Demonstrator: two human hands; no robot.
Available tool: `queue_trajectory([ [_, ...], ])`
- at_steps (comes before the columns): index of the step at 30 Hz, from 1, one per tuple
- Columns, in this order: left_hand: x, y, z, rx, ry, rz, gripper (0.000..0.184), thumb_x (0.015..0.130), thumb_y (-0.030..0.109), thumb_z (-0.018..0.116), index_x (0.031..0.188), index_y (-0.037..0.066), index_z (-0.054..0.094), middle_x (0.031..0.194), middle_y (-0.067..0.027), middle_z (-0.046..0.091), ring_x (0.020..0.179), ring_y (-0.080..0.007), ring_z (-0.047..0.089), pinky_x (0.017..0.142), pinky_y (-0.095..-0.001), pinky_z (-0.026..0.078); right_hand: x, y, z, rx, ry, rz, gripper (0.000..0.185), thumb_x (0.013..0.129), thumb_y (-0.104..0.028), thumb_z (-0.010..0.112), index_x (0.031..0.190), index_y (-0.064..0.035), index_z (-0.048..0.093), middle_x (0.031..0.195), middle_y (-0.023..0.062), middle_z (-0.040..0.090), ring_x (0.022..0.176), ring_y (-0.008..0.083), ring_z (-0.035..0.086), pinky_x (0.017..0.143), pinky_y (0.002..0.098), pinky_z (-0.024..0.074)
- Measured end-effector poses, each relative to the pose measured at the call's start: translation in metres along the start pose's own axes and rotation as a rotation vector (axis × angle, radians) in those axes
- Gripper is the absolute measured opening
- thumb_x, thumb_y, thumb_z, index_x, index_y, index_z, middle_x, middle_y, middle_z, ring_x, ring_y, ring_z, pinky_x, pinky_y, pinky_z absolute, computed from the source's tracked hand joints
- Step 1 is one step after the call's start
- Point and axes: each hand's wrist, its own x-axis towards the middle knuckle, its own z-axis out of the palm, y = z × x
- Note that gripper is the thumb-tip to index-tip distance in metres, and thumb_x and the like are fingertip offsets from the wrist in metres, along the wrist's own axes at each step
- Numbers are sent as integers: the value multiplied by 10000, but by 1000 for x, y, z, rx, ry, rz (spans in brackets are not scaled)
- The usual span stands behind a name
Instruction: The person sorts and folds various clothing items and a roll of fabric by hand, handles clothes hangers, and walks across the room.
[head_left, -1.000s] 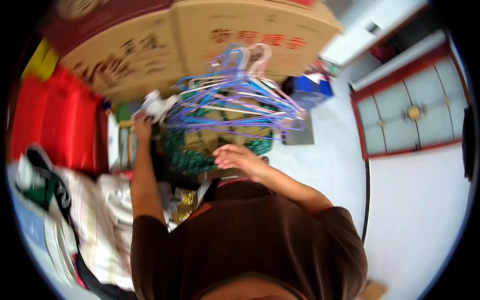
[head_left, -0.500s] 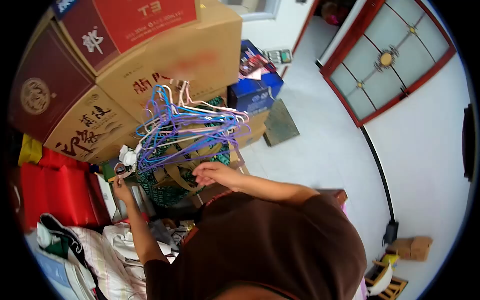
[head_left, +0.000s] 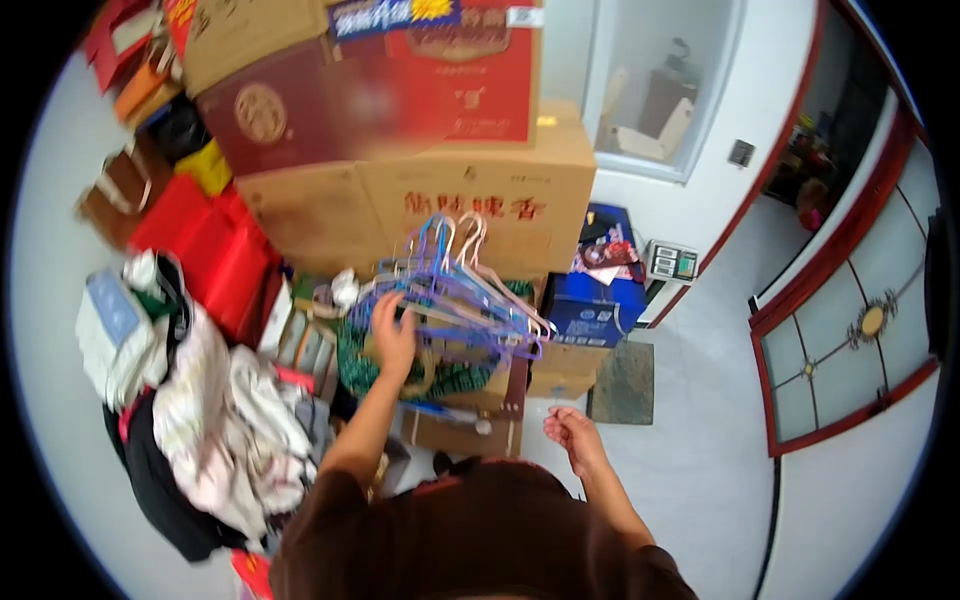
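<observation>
A bunch of plastic hangers (head_left: 455, 300), purple, blue, white and pink, lies on a green-and-black patterned bag (head_left: 362, 365). My left hand (head_left: 393, 335) is at the near left edge of the hangers, its thumb apart from its fingers and nothing visibly held. Whether the fingertips touch the hangers I cannot tell. To the right of the bag, my right hand (head_left: 574, 438) is raised over the floor, its fingers curled together and no object showing in them. Left of the hangers is a crumpled white thing (head_left: 345, 288).
Stacked cartons (head_left: 470, 210) rise behind the hangers. A blue box (head_left: 597, 305) with small items on it stands at the right, near a scale-like device (head_left: 672, 262). Red bags (head_left: 205, 255) and piled clothes (head_left: 225, 410) are at the left. A glass-panelled door (head_left: 860, 310) is far right.
My left hand has left the small ring-shaped thing beside the white bundle and moved right to the hangers. My right hand has drawn away from the bag to the right. The view has shifted.
</observation>
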Motion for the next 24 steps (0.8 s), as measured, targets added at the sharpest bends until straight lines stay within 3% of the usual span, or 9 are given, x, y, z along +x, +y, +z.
queue_trajectory([
  [2, -10, 24, 14, -88, -41, 17, 288, 819, 69, 614, 1106, 48, 616, 1194, -154, 556, 1148, -325, 494, 997, -392, 369, -17, -6, -16, 31, 21, 11, 199, 931, -205, 530, 1035, -51, 600, 866, 44, 649, 790, 127, 618, 771, 268, 501],
  [6, -41, 45, 27, 16, -36, 69, 251, 827, 67, 621, 1074, 24, 621, 1176, -155, 568, 1123, -318, 515, 976, -373, 390, -41, -10, -43, 95, 29, 9, 224, 939, -235, 546, 1052, -47, 592, 870, 45, 646, 785, 126, 612, 764, 265, 501],
  [11, -97, 39, 12, 90, -45, -100, 235, 820, 68, 623, 1055, 58, 633, 1157, -141, 568, 1106, -334, 513, 948, -386, 402, -56, 1, -72, 89, 97, 62, 237, 942, -232, 547, 1075, -39, 582, 882, 46, 636, 801, 131, 605, 783, 268, 503],
  [14, -129, 18, -9, 164, -21, -173, 225, 822, 67, 620, 1046, 63, 635, 1164, -140, 563, 1096, -337, 512, 938, -389, 407, -58, 13, -84, 80, 120, 119, 245, 940, -231, 549, 1078, -30, 579, 890, 45, 631, 810, 135, 600, 781, 267, 501],
  [21, -221, -89, -96, 535, -118, -215, 164, 696, 63, 644, 860, 57, 655, 921, -131, 620, 957, -328, 565, 858, -415, 454, -26, 26, -64, -10, 24, 222, 254, 943, -214, 541, 1097, -13, 559, 887, 57, 626, 811, 135, 597, 781, 262, 499],
  [24, -264, -137, -142, 819, -352, -374, 161, 733, 159, 614, 849, 72, 683, 931, -137, 629, 941, -326, 570, 844, -435, 456, -11, 30, -39, -50, -1, 232, 251, 946, -209, 535, 1095, -9, 559, 887, 59, 627, 810, 135, 597, 780, 258, 499],
])
